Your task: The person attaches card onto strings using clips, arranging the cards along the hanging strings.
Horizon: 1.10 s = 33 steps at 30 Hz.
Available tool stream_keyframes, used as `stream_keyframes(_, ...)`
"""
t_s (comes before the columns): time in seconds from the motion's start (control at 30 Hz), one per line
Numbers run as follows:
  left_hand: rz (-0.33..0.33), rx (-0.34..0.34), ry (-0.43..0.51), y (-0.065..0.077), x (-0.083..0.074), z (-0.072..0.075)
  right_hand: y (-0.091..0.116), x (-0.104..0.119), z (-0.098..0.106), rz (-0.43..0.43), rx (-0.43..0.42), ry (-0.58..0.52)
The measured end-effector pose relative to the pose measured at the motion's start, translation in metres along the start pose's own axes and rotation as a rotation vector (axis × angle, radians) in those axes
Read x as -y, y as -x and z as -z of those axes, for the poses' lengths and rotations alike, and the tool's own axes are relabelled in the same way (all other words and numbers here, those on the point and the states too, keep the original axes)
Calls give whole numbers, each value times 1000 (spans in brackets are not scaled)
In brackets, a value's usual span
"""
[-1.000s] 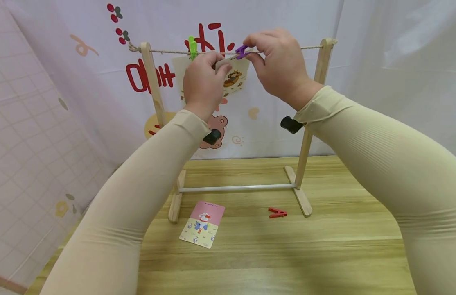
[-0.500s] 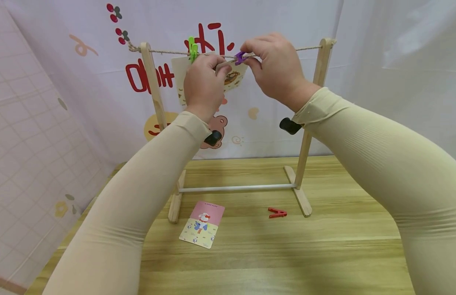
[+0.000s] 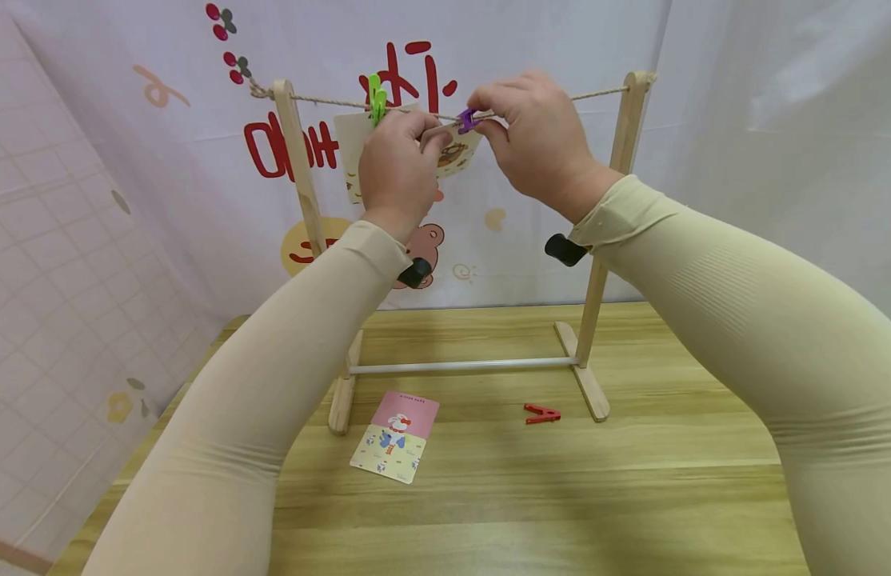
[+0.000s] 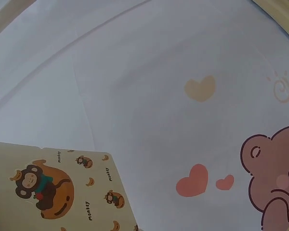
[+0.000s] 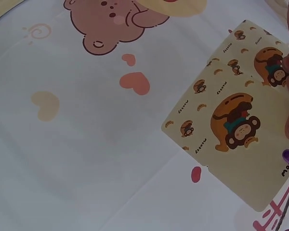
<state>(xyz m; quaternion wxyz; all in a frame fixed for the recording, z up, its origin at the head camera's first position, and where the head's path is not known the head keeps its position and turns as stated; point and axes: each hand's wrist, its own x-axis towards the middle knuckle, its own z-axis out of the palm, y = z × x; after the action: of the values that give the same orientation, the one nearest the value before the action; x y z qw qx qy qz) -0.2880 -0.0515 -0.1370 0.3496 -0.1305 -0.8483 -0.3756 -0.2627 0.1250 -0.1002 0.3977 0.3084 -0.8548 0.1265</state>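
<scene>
In the head view my left hand (image 3: 397,170) pinches the upper left part of a cream card with a monkey print (image 3: 456,156), held up at the twine line (image 3: 597,94). Between thumb and fingers of my right hand (image 3: 542,140) is a purple clothespin (image 3: 467,121), which sits over the twine and the card's top edge. Another monkey card (image 3: 350,148) hangs to the left under a green clothespin (image 3: 377,100), partly behind my left hand. The right wrist view shows the front card (image 5: 231,130) overlapping the rear card (image 5: 248,43).
Two wooden posts (image 3: 625,152) carry the twine, with a white rod (image 3: 463,367) joining their feet. On the wooden table (image 3: 532,512) lie a pink and yellow rabbit card (image 3: 393,438) and a red clothespin (image 3: 542,414). A printed white cloth (image 3: 503,264) hangs behind.
My right hand and the purple clothespin have come down and slightly left, and the twine dips there. The front card has lowered a little with them. My left hand stays almost in place.
</scene>
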Motion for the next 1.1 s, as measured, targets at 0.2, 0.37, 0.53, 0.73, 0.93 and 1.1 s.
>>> stream_keyframes(0.2, -8, 7, -9, 2, 0, 0, 2, 0, -2, 4, -5, -14)
stream_keyframes(0.37, -8, 7, -5, 2, 1, 0, 2, 1, -2, -1, -8, -18)
stream_keyframes(0.53, -5, 7, -2, 4, 1, 0, 2, 1, -3, -6, -3, -23)
stream_keyframes(0.73, -5, 8, -7, 4, 1, 0, 3, 2, -5, -15, 5, -21)
stream_keyframes(0.93, -7, 7, -7, 4, 2, 0, 3, 3, -5, -22, 9, -21)
stream_keyframes(1.1, 1, 11, -5, 5, 2, 0, 5, 3, -5, -26, 19, -19)
